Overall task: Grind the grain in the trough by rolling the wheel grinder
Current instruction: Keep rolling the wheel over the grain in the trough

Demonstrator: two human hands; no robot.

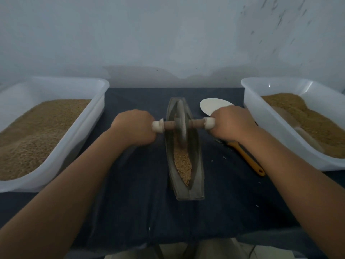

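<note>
Gripping the wheel grinder (pixel 180 121) by its wooden axle (pixel 196 122), one fist each side: left hand (pixel 133 128) curled tight round the white padding (pixel 157 126) at that end, right hand (pixel 233 124) curled just as tight round the padding at the other. Standing upright in the trough (pixel 189 192), towards the far half, rim down in the groove. Looks like stone or metal, so probably heavy and completely stiff, with weight enough to do the crushing. Best held exactly there, out on the padded ends and clear of the disc, pressing evenly to avoid tipping against the trough wall. Grain (pixel 183 161) heaped in the near half of the groove, loose and light, likely to jump out if shoved too fast. A few stray kernels (pixel 218 141) out by the right wrist.

Underneath, a dark blue cloth (pixel 140 184) over the table, soft and slightly creased, so possibly some sliding of the trough. Flanked by a left tub (pixel 89 120) and a right tub (pixel 250 98), white plastic, both holding tan grain. Just beyond the right hand, a white disc (pixel 212 106) lying flat; nearer, an orange-handled tool (pixel 248 157), head hidden under the wrist. Behind, a plain pale wall (pixel 168 34), dimly lit.
</note>
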